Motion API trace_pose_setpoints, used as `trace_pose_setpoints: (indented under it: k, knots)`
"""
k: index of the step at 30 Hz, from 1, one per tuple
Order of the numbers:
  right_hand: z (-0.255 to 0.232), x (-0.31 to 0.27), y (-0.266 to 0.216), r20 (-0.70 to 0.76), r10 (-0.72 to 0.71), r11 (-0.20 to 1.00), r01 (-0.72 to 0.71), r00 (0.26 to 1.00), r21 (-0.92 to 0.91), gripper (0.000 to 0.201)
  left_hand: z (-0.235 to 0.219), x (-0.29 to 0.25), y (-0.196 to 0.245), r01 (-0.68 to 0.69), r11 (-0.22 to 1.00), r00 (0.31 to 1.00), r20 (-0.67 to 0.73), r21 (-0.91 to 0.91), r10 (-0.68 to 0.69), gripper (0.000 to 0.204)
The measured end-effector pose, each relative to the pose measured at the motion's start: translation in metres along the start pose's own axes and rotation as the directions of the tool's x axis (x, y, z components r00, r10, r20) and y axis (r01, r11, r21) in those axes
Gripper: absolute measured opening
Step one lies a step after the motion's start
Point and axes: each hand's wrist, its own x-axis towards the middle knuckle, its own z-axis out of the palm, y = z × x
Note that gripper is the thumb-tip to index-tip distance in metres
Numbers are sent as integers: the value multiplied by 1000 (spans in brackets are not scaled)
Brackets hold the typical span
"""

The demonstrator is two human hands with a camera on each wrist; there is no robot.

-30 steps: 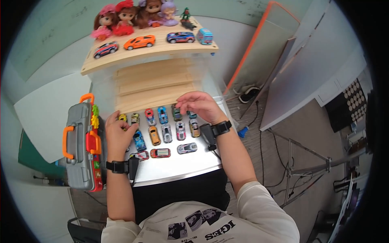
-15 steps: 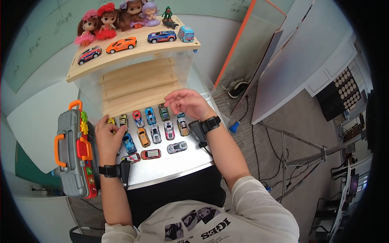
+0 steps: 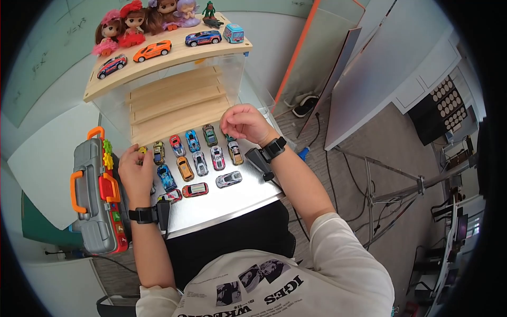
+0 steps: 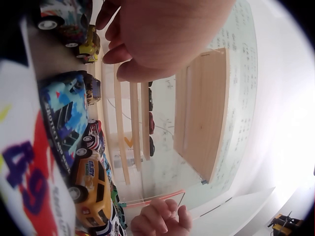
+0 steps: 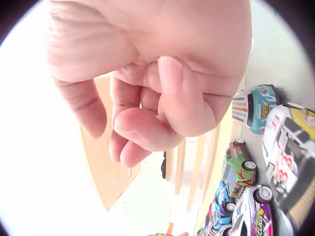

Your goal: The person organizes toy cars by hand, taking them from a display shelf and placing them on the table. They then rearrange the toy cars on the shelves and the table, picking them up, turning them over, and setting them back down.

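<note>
Small toy cars stand in rows on a silvery surface. My left hand is at the rows' left end, beside a yellow car and a blue car. In the left wrist view its loosely bent fingers hang near the yellow car, holding nothing; contact is unclear. My right hand hovers at the back right corner, partly covering a teal car. The right wrist view shows its fingers loosely curled and empty, with the teal car and a white car beside them.
Behind the cars rises a stepped wooden rack with clear sides. Its top board carries dolls, larger toy cars and a small green figure. A grey toy case with orange handles stands at the left.
The head view has shifted. My left thumb has drawn in toward the fingers, and my right fingers have curled in more. The cars stand in the same arrangement.
</note>
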Motion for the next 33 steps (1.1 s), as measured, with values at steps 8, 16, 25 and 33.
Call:
trace_pose_setpoints:
  k: [8, 16, 25, 33]
  knots:
    - [5, -20, 17, -180, -107, 986, 128, 978, 106, 16, 1, -1, -3, 62, 998, 997, -43, -35, -63, 18]
    - [-2, -25, 24, -218, -102, 990, 120, 971, 70, 18, -2, -1, 6, 184, 978, 982, 14, 101, -187, 34]
    - [10, -23, 16, -311, 59, 996, -78, 948, -49, 17, -3, 0, 5, 201, 962, 973, 73, 186, -217, 45]
    - [7, -23, 16, -280, 58, 997, -68, 958, -29, 17, 0, 0, -1, 219, 963, 973, 35, 159, -227, 41]
